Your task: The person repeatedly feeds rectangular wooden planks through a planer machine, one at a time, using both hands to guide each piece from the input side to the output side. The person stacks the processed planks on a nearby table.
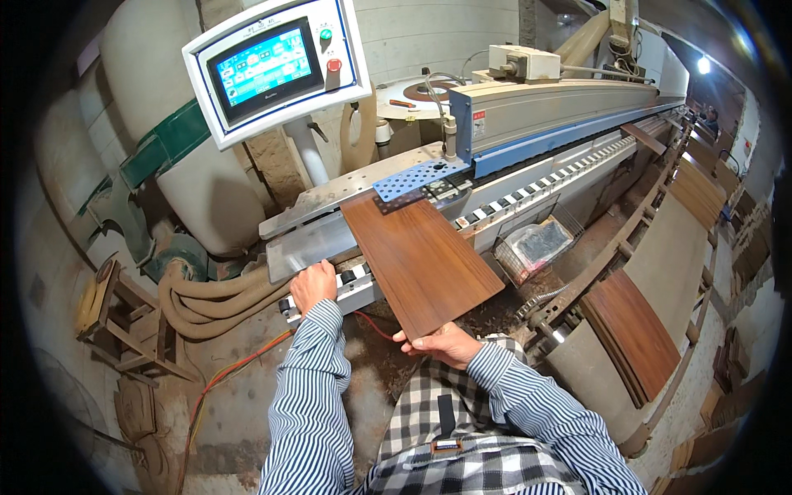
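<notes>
1. Your board (429,268) is flat and brown. It lies in front of you at the machine (553,124).
2. Its long way runs away from you and leans to your left.
3. Its far end points to the blue plate (412,179) with holes. Its near end sticks out toward you.
4. Your right hand (445,345) grips the near left corner, with the thumb on top.
5. Your left hand (314,286) has bent fingers by the edge of the grey table (309,245). I cannot tell if it grips anything.
6. A brown stack (634,334) sits on your right.
</notes>
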`<state>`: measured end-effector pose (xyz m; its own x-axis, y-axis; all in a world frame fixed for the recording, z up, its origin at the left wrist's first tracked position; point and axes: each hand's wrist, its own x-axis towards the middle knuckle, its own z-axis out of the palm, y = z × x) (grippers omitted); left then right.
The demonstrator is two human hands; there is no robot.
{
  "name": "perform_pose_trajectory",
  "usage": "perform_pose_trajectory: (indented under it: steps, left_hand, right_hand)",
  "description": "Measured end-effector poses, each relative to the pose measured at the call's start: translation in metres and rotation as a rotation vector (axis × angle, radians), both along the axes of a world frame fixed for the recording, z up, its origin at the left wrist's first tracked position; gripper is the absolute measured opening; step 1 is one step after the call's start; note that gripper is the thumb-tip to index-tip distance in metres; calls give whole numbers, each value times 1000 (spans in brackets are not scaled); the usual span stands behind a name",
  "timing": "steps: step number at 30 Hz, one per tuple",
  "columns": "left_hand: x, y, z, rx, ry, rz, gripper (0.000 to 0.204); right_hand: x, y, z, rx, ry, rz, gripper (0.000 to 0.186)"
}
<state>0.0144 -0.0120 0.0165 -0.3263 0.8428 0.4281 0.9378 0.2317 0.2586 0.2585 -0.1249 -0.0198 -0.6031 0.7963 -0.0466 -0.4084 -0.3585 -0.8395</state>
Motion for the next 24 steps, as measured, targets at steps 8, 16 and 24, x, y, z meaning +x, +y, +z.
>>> perform_pose_trajectory:
  steps: [8, 16, 24]
  left_hand:
    - [-6, 4, -4, -66, -27, -18, 43]
    - [-1, -1, 2, -31, -9, -16, 42]
    - [1, 6, -7, -14, 48, -7, 43]
  right_hand:
    - [-1, -5, -21, 116, -98, -211, 29]
    - [42, -5, -37, -11, -155, -538, 26]
    - [94, 2, -29, -81, -206, -746, 39]
